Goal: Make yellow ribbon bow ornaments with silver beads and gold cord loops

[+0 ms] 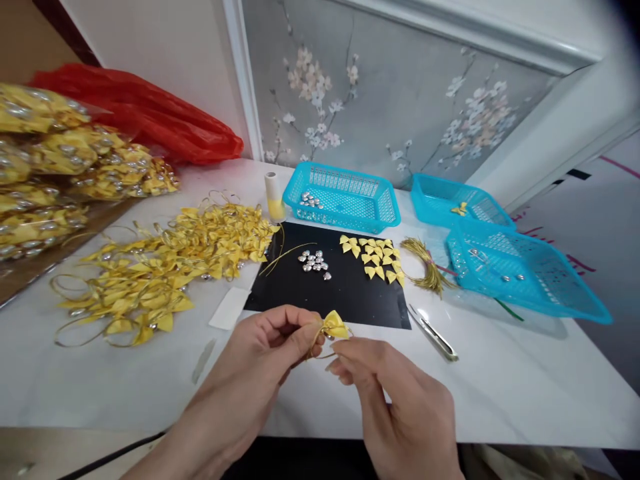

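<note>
Near the front edge of the black mat (280, 293), my left hand (267, 357) pinches a small yellow ribbon bow (335, 325) with a thin gold cord on it. Thumb and forefinger of my right hand (400, 393) are closed on the gold cord (327, 356) just below the bow. A bit of a silver ball shows under the bow, partly hidden by the fingers. On the mat lie a cluster of shiny silver balls (314, 261), loose yellow bows (373, 253) in a group, and a loose gold cord (287, 255).
Left is a large pile of yellow bows on cords (200, 247), with filled bags (45, 153) behind. Blue baskets (345, 217) stand at the back and right. A bundle of gold cords (425, 267), metal tweezers (434, 335) and a glue-like bottle (273, 197) surround the mat.
</note>
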Demonstrator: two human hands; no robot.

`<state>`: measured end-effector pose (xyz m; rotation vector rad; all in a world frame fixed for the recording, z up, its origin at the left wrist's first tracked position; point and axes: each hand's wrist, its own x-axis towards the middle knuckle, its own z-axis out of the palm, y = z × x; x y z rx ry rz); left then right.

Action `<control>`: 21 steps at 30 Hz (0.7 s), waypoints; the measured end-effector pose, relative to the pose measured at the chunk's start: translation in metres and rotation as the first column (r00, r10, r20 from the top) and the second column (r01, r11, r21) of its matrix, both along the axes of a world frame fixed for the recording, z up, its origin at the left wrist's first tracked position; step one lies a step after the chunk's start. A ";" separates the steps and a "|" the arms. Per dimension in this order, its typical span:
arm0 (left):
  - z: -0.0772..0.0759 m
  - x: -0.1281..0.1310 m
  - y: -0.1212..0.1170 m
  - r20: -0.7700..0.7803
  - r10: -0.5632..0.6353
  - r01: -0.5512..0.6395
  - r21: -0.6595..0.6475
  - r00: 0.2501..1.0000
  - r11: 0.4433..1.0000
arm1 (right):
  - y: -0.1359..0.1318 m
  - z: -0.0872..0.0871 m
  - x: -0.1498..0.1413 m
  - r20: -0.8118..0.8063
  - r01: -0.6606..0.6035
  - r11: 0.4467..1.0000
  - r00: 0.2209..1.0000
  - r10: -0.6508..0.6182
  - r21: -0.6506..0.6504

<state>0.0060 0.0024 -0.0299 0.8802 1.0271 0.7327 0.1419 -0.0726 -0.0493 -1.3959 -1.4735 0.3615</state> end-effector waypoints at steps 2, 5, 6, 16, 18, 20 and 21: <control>-0.001 0.000 0.000 -0.022 0.004 -0.004 0.016 1.000 1.000 | -0.001 0.001 -0.001 0.052 0.007 1.000 0.999 -0.008 0.018; -0.003 0.000 -0.001 -0.043 0.001 0.001 0.046 0.999 0.999 | -0.001 0.003 0.001 0.129 0.056 0.998 0.990 -0.054 -0.013; -0.004 0.000 -0.001 -0.045 0.002 0.001 0.053 0.999 0.999 | -0.001 0.003 0.001 0.157 0.066 0.998 0.986 -0.063 -0.016; -0.004 0.001 -0.003 -0.003 0.005 -0.005 0.024 1.000 1.000 | 0.001 0.000 0.005 0.312 0.100 0.993 0.943 -0.113 0.056; -0.005 0.001 -0.003 0.030 0.001 -0.001 -0.017 1.000 1.000 | 0.001 -0.001 0.003 0.315 0.111 0.990 0.940 -0.134 0.091; -0.006 0.001 -0.002 0.071 -0.007 0.011 -0.061 0.997 0.998 | 0.000 -0.001 0.002 0.320 0.116 0.987 0.936 -0.145 0.108; -0.007 0.001 -0.001 0.095 -0.010 0.018 -0.083 0.995 0.996 | 0.000 0.000 0.001 0.325 0.116 0.987 0.934 -0.147 0.111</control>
